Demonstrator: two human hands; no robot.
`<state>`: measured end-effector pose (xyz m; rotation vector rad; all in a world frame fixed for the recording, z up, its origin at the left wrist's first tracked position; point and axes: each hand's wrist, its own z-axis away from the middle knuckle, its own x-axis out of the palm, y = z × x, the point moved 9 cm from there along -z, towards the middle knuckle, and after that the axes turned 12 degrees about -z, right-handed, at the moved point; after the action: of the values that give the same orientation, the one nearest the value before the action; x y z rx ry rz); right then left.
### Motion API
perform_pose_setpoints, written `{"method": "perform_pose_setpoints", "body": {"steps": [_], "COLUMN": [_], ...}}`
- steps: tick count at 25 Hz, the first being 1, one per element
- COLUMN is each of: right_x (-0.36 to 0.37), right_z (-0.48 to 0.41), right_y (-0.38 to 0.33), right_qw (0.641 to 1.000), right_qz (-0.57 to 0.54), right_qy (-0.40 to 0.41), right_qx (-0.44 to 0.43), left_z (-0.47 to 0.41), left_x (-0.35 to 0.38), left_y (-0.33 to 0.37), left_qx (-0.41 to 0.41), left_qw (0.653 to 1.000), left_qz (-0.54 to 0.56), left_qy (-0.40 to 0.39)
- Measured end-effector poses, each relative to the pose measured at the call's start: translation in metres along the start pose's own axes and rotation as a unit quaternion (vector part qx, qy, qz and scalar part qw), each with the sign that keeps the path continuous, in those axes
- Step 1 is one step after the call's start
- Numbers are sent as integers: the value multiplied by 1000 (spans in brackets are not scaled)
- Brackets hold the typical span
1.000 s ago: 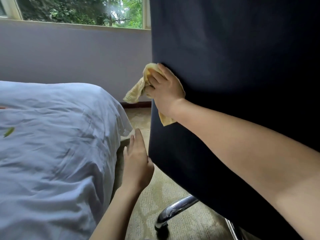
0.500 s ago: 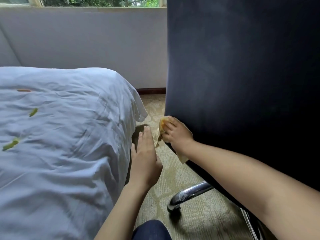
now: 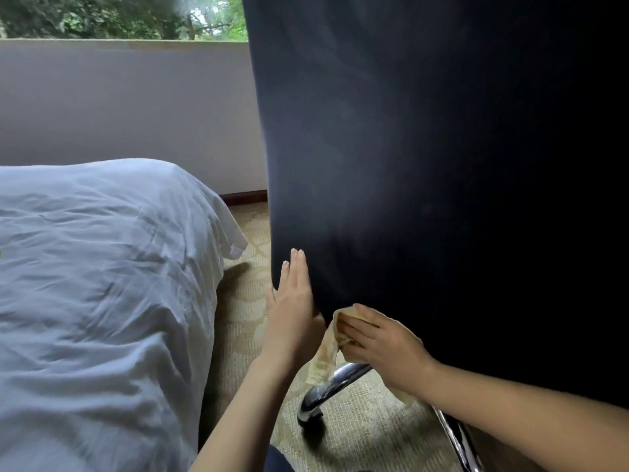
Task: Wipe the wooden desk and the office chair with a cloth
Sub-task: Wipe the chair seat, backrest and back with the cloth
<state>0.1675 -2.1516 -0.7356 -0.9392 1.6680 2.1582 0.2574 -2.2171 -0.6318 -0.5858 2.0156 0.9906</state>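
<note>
**Left hand (image 3: 292, 311) braces, right hand (image 3: 384, 345) wipes the office chair's (image 3: 425, 165) bottom corner**

Left hand lies flat with its fingers straight and together against the lower left edge of the chair's dark back. Right hand sits just to its right, fingers curled round the yellow cloth (image 3: 325, 356) and pressing the wad to the bottom corner of the back. A loose tail of cloth hangs down in front of the chrome leg (image 3: 316, 400) of the base. The hands are close together; whether they touch I cannot tell. The wooden desk is not in view, and the white bed (image 3: 102, 267) fills the left, well apart from the chair across a strip of carpet (image 3: 357, 430).

The step in hand looks to be finishing the back panel at its lowest edge. To do it well, the flat hand should hold the chair firm so that it neither rolls nor swivels away from the pressure. The cloth should wrap round the rim rather than skim the face, since the edge and underside probably gather dust. Gathering in the hanging tail would keep it off the floor and the leg.

A second ago the cloth was high on the left edge of the back, and half a second ago it was near the bottom of that edge. Now it is at the corner, a little further right. The left hand then hovered in the gap between bed and chair, touching neither, and is now laid against the chair.
</note>
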Motion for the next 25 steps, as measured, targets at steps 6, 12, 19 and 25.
{"method": "perform_pose_setpoints", "body": {"steps": [6,12,19,25], "right_x": [-53,-134,-180,-130], "right_z": [96,125,32,-62], "right_y": [77,179,226,185], "right_qw": [974,917,917,961], "right_qz": [-94,-66,-26,1], "right_qy": [148,269,203,73], "right_qx": [141,286,342,268], "left_z": [-6,-7,-1,4], "left_x": [4,10,-2,-16], "left_y": [38,29,-4,-12], "left_qx": [41,38,14,8], "left_qw": [999,998,999,998], "left_qz": [33,47,48,40], "left_qy": [-5,-16,11,50]}}
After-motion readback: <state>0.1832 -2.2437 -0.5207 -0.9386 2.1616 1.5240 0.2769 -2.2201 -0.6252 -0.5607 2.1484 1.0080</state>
